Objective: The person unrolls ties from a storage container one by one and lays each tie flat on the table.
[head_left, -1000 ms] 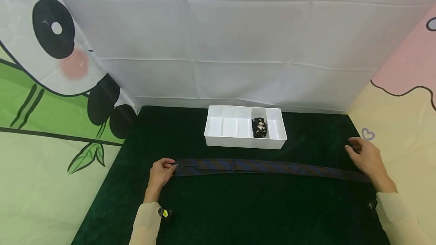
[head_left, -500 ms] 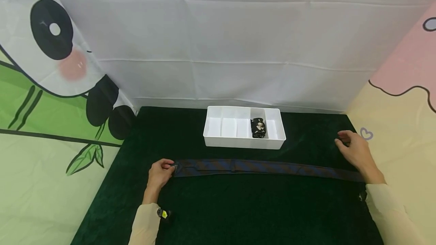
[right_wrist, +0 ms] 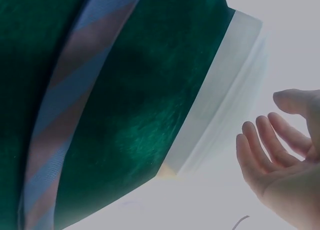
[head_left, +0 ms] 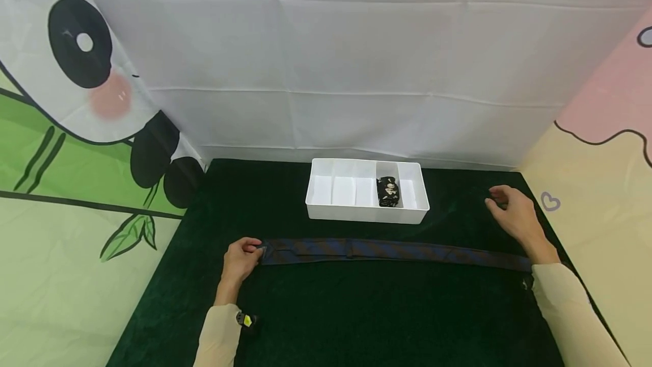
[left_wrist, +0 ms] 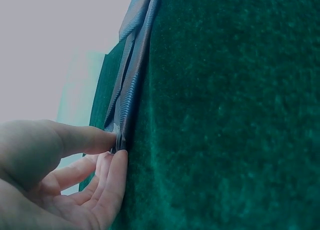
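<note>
Long, flat necktie [head_left: 397,250] of ribbed fabric, blue-and-brown diagonal stripes; laid lengthwise across dark green, velvety-surfaced desk [head_left: 387,310]. Left hand [head_left: 238,261]: pinching its left end. Right hand [head_left: 518,220]: fingers loosely bent, relaxed, apart from the fabric.

diagonal blue and brown stripes mark the cloth strip [head_left: 387,249] against a dark green tabletop [head_left: 387,310]; at far center, a white tray [head_left: 356,213] frames a black bundle [head_left: 388,192] patterned in cream. the left backdrop [head_left: 61,254] shows greens, black and white, the right backdrop [head_left: 606,231] pink over pale yellow.
</note>
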A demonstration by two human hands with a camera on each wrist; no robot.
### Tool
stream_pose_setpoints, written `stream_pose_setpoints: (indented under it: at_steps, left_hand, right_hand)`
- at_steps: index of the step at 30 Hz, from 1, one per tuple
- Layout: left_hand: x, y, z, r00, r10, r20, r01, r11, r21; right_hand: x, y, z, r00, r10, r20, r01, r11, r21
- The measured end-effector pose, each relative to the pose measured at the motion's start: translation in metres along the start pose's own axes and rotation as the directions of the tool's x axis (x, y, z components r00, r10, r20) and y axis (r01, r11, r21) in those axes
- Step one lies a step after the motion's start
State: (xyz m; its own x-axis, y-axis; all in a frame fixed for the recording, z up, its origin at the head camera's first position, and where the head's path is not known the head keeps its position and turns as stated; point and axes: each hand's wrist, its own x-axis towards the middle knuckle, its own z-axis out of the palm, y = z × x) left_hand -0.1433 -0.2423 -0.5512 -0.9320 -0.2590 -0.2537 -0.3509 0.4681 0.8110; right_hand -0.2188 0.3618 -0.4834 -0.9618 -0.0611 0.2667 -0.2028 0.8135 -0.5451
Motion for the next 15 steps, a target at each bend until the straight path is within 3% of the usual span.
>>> stream_pose_setpoints:
  at_steps: [15]
  left_hand:
    - [-0.001, 0.001, 0.000, 1.000, 0.005, 0.000, -0.005, 1.000, 0.000]
  right_hand:
    - [0.017, -0.018, 0.011, 1.000, -0.024, 0.018, 0.023, 0.999, 0.036]
